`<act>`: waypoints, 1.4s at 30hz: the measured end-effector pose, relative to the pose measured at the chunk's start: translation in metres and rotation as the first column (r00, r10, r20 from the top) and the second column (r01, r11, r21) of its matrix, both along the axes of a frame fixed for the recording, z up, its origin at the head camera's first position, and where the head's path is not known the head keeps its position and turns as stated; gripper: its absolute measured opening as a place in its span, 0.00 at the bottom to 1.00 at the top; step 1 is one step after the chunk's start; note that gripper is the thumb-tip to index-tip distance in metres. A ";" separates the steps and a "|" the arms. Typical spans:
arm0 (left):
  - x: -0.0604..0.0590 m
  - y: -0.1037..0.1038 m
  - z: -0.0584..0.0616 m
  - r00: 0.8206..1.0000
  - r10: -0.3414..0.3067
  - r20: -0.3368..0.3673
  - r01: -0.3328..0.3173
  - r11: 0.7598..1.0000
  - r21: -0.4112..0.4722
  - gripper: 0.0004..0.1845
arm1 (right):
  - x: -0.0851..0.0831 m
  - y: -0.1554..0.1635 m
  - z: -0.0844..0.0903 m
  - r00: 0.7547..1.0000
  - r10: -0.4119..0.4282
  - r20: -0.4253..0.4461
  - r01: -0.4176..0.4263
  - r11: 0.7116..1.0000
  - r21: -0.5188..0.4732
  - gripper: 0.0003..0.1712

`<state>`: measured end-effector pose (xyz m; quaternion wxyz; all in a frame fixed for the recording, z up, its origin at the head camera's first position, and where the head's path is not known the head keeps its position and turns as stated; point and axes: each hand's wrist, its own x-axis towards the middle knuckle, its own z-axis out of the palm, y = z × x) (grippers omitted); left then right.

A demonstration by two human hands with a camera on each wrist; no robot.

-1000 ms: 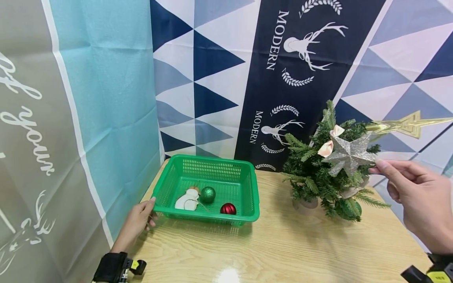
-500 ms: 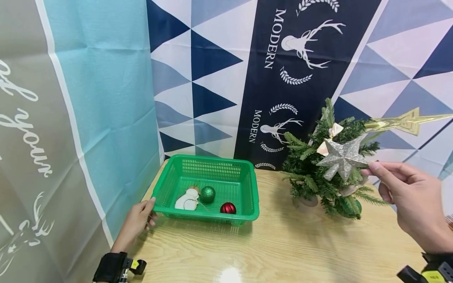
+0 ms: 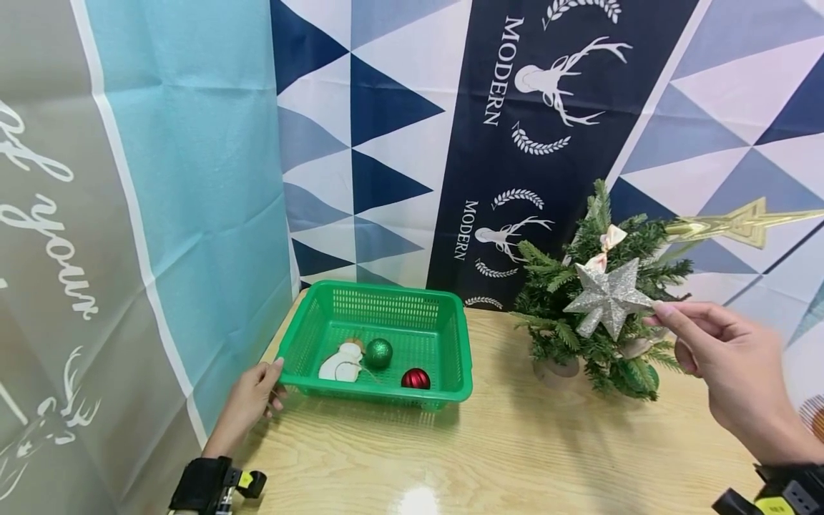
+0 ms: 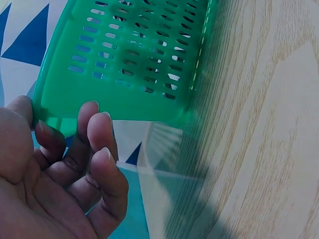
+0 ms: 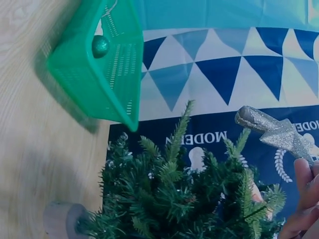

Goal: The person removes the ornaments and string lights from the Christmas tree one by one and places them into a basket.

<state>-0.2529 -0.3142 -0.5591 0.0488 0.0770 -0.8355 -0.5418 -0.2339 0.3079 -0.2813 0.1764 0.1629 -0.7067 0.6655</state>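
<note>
My right hand [image 3: 721, 350] pinches one point of a silver glitter star [image 3: 608, 297] and holds it in the air in front of a small green Christmas tree [image 3: 599, 300] on the wooden table [image 3: 515, 458]. In the right wrist view the star [image 5: 274, 130] hangs above the tree's branches [image 5: 179, 194]. My left hand [image 3: 252, 402] grips the near left corner of a green plastic basket [image 3: 450, 315]; its fingers [image 4: 94, 134] curl under the rim [image 4: 114, 107]. Inside lie a green glitter ball [image 3: 378, 352], a red ball [image 3: 415, 378] and a white snowman ornament [image 3: 341, 363].
Patterned cloth backdrops [image 3: 450, 129] hang close behind and to the left of the table. A gold star-tipped spike [image 3: 740, 225] sticks out to the right from the tree's top. A pale bow [image 3: 608, 239] sits on the tree. Bare wood lies in front of the basket and tree.
My right hand has carried the silver star down and to the left, across the front of the tree. The left hand and the basket have stayed put.
</note>
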 end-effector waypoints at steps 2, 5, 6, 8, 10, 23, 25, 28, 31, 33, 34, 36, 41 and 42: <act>-0.001 -0.001 -0.004 1.000 0.000 -0.004 0.000 1.000 0.013 0.36 | 0.000 -0.001 -0.002 1.000 0.000 0.004 0.000 1.000 0.015 0.09; 0.000 0.001 -0.001 1.000 0.022 0.002 -0.022 0.999 0.025 0.35 | 0.000 -0.002 -0.005 1.000 0.013 0.012 -0.014 1.000 0.014 0.09; 0.001 0.003 0.002 1.000 0.027 0.004 -0.027 0.999 0.022 0.35 | 0.000 -0.003 -0.006 1.000 0.019 0.012 -0.019 1.000 0.014 0.09; 0.005 0.008 0.011 0.999 0.036 0.005 -0.036 0.999 0.023 0.34 | 0.000 -0.004 -0.009 0.999 0.029 0.018 -0.029 0.999 0.012 0.09; 0.012 0.014 0.025 0.999 0.033 0.002 -0.033 0.999 0.031 0.33 | -0.001 -0.005 -0.011 0.999 0.035 0.026 -0.036 0.999 0.014 0.09; 0.034 0.032 0.075 0.998 0.024 0.057 -0.028 0.997 0.069 0.31 | -0.001 -0.016 -0.022 0.993 -0.019 0.113 0.005 0.993 0.117 0.11; 0.034 0.032 0.075 0.998 0.020 0.051 -0.024 0.997 0.069 0.32 | -0.001 -0.017 -0.022 0.993 -0.033 0.115 0.019 0.992 0.124 0.11; 0.034 0.032 0.074 0.999 0.018 0.049 -0.021 0.998 0.066 0.33 | 0.000 -0.018 -0.021 0.992 -0.041 0.120 0.025 0.992 0.125 0.11; 0.034 0.032 0.073 0.998 0.020 0.051 -0.024 0.998 0.065 0.33 | 0.000 -0.019 -0.021 0.991 -0.037 0.129 0.021 0.992 0.123 0.12; 0.034 0.032 0.074 0.998 0.021 0.053 -0.025 0.997 0.067 0.33 | 0.001 -0.020 -0.022 0.991 -0.033 0.131 0.016 0.992 0.125 0.12; 0.034 0.032 0.074 0.998 0.022 0.053 -0.026 0.997 0.069 0.33 | 0.001 -0.021 -0.022 0.991 -0.033 0.131 0.016 0.992 0.127 0.11; 0.034 0.033 0.075 0.998 0.023 0.053 -0.027 0.997 0.069 0.33 | 0.001 -0.022 -0.023 0.992 -0.031 0.124 0.015 0.992 0.126 0.11; 0.034 0.033 0.075 0.999 0.019 0.047 -0.022 0.998 0.056 0.33 | 0.000 -0.026 -0.027 0.994 -0.038 0.100 0.022 0.988 0.154 0.11; 0.034 0.033 0.075 0.999 0.019 0.045 -0.021 0.998 0.052 0.33 | 0.000 -0.027 -0.028 0.995 -0.038 0.095 0.022 0.987 0.160 0.11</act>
